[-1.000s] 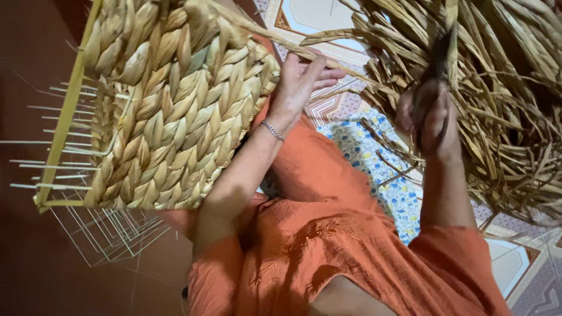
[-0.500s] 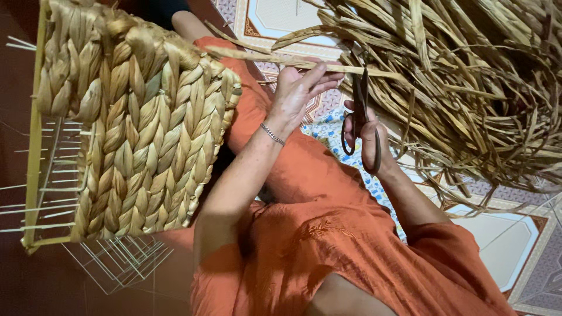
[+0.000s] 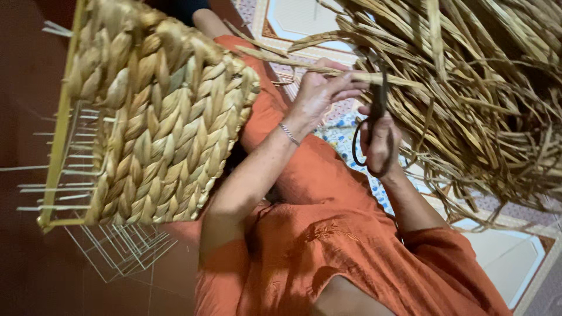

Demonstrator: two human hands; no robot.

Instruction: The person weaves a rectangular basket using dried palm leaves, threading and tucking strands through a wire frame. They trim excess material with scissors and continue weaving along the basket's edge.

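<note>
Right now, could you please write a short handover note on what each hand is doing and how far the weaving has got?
Left hand: fingers pinch a dried strand that runs from the basket's top corner toward the pile.
Right hand: grips dark scissors, blades up at that same strand, just beyond the left fingers.
Basket: rests against the lap, its yellow wire frame mostly covered in thick braid.
Done: braided wall nearly fills the visible side.
Left: bare white wires stick out uncovered along the lower edge; the strand looks uncut.
Spare dried leaves lie heaped beside the right hand.
</note>
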